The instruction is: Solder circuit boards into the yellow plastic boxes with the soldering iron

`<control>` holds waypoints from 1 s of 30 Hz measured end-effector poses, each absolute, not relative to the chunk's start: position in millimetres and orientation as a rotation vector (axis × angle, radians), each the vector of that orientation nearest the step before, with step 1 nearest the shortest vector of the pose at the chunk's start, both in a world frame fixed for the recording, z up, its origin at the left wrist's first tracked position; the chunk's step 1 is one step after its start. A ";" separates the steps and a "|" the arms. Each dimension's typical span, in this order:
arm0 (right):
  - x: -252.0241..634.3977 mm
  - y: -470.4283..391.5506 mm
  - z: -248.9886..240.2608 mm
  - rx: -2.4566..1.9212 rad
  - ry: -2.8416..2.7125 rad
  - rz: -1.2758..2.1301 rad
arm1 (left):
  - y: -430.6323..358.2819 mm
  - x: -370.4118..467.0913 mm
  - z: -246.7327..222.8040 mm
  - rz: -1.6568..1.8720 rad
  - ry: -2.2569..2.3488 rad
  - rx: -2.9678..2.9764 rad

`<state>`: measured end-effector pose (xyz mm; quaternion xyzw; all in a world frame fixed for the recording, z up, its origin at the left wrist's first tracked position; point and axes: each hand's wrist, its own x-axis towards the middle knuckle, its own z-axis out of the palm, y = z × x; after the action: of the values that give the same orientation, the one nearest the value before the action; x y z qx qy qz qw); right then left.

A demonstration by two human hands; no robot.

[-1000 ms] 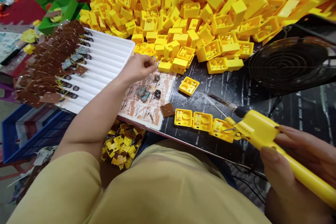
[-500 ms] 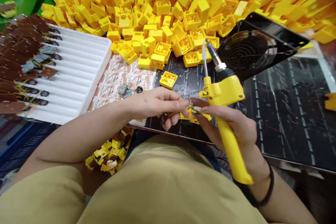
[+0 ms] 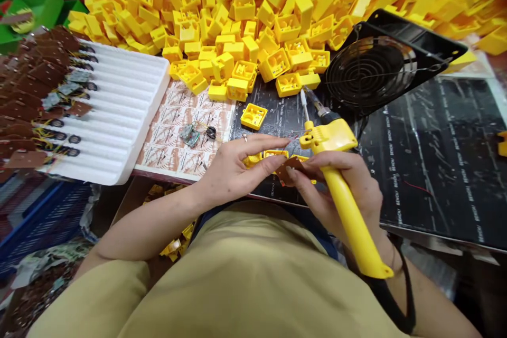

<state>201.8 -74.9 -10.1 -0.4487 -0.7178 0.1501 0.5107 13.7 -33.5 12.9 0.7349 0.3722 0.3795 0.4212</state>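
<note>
My right hand (image 3: 348,195) is closed around the yellow handle of a soldering gun (image 3: 344,206), whose metal tip and feed tube point up and away from me. Its thumb also presses on a small brown circuit board (image 3: 291,170) at the fingertips. Beside the board's left edge is my left hand (image 3: 247,166), thumb and forefinger stretched out and apart; whether the thumb touches the board I cannot tell. Yellow plastic housings (image 3: 274,157) lie partly hidden under and behind the hands. Another open yellow housing (image 3: 254,116) sits just beyond.
A large heap of yellow housings (image 3: 237,10) fills the back. A black fan (image 3: 372,71) leans at the right. Left stands a white ribbed foam tray (image 3: 122,105) with brown boards (image 3: 31,95). A green board with wires (image 3: 190,135) lies on the patterned sheet (image 3: 170,153).
My left hand has opened and shifted left, away from the wires it was pinching. The brown board now shows at my right fingertips, and the soldering gun's tip has dropped lower.
</note>
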 end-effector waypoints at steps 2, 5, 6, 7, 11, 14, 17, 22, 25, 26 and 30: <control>197.4 -76.0 -9.5 -1.077 -1.763 0.345 | -34.7 21.9 10.3 1.038 0.967 1.716; 191.7 -78.4 -12.4 -1.079 -1.762 0.346 | -37.8 32.6 2.9 1.090 1.004 1.537; 190.7 -79.3 -13.8 -1.081 -1.755 0.347 | -38.7 34.9 0.6 1.098 1.003 1.484; 190.5 -80.1 -15.1 -1.082 -1.747 0.345 | -39.2 35.9 -0.9 1.099 0.995 1.438; 201.3 -77.7 -17.8 -1.056 -1.788 0.349 | -33.8 23.4 9.0 1.039 0.987 1.343; 216.9 -65.4 -20.5 -1.026 -1.934 0.356 | -23.4 1.4 27.8 0.876 1.048 1.522; 225.2 -49.7 -28.5 -0.991 -2.127 0.259 | -13.6 -12.9 34.2 0.644 1.085 1.883; 214.4 -40.1 -41.8 -0.969 -2.202 0.136 | -9.9 -8.7 8.6 0.420 1.173 2.500; 211.7 -45.1 -36.1 -0.971 -2.121 0.090 | -12.6 -5.8 -0.9 0.315 1.212 2.613; 214.2 -48.7 -31.1 -0.964 -2.089 0.083 | -13.3 -5.7 -1.7 0.307 1.204 2.618; 239.5 -75.4 -3.2 -0.995 -2.067 0.199 | -14.7 -5.4 -0.2 0.388 1.142 2.620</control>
<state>239.5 -75.4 -3.2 -0.3945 -0.8200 0.0788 0.4072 -5.4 -14.7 -0.2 0.9008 0.3928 0.1333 0.1283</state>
